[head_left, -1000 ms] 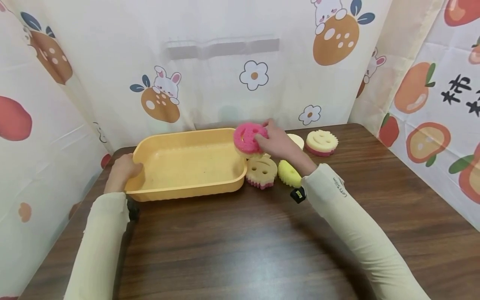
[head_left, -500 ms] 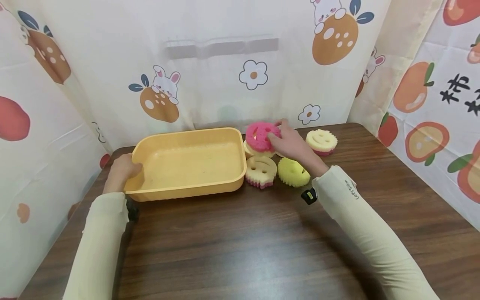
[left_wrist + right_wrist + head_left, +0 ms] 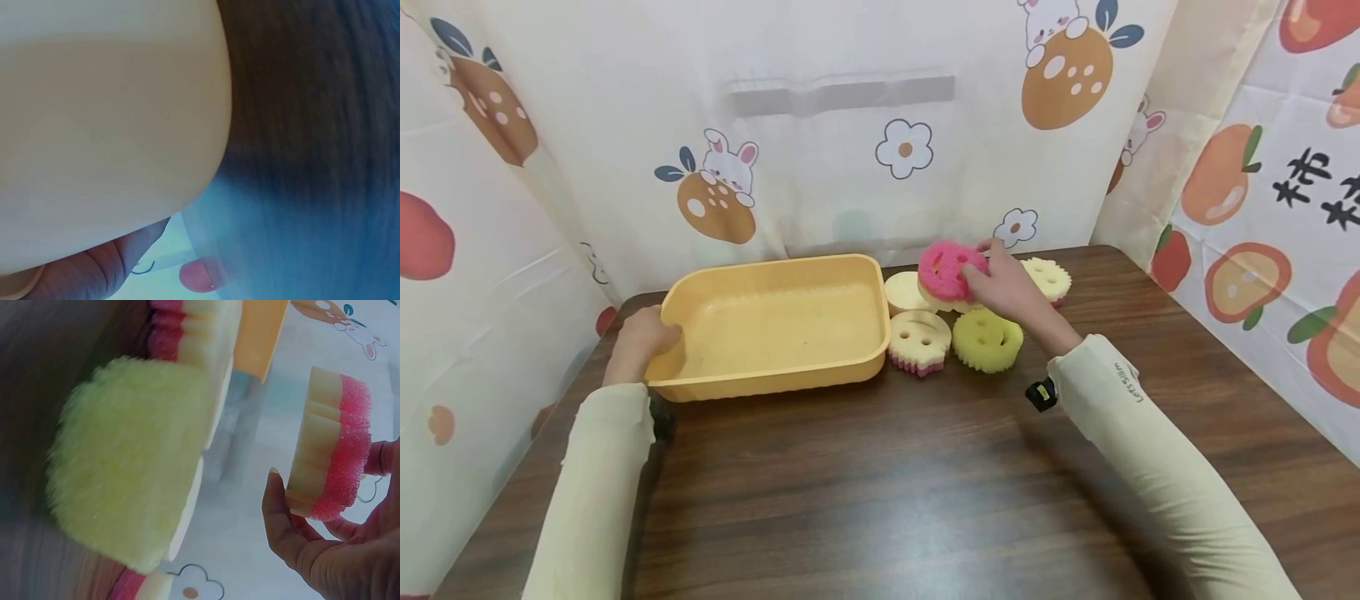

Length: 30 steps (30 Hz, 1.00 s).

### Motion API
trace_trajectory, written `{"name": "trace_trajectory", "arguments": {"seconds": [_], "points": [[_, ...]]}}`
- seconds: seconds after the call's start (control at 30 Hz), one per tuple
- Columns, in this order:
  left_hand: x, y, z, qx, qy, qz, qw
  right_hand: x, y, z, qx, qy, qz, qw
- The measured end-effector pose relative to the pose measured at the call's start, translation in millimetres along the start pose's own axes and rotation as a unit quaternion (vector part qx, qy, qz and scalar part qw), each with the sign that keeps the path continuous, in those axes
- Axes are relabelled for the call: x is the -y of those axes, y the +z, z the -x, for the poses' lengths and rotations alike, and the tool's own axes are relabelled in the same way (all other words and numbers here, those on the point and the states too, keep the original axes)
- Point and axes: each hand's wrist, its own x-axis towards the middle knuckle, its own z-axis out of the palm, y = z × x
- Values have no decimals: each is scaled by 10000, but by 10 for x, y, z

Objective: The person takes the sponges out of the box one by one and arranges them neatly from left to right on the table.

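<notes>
My left hand (image 3: 643,342) grips the left end of a yellow plastic basin (image 3: 767,383), thumb inside the rim. In the left wrist view the basin's wall (image 3: 112,131) covers most of the hand; part of a finger (image 3: 94,269) shows below it. My right hand (image 3: 1011,287) pinches a round pink-and-cream smiley sponge (image 3: 943,271), pink face up, raised over other sponges. The right wrist view shows that sponge (image 3: 331,444) between thumb and fingers. Below it lie a yellow-green smiley sponge (image 3: 987,342) and a cream one with a pink underside (image 3: 919,337).
A plain cream round piece (image 3: 908,292) lies against the basin's right end. Partly behind the right hand is another cream smiley sponge (image 3: 1048,277). Printed cloth (image 3: 820,167) hangs along the back and sides of the brown wooden table (image 3: 835,483).
My right hand has carried the pink-and-cream sponge rightward, from the basin's right rim to above the back sponges, uncovering the cream round piece and the yellow-green sponge. My left hand keeps its hold.
</notes>
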Motion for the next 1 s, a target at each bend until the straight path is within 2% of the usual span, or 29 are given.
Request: {"name": "trace_trajectory", "arguments": {"seconds": [0.2, 0.47, 1.0], "points": [[1, -9, -6, -1, -43, 57, 10000, -104, -58, 29, -142, 219, -62, 9996], [4, 9, -4, -47, -24, 41, 10000, -219, -155, 60, -313, 242, 19, 9992], [44, 24, -27, -111, 80, -3, 9999, -476, -346, 174, -264, 590, 101, 9979]]}}
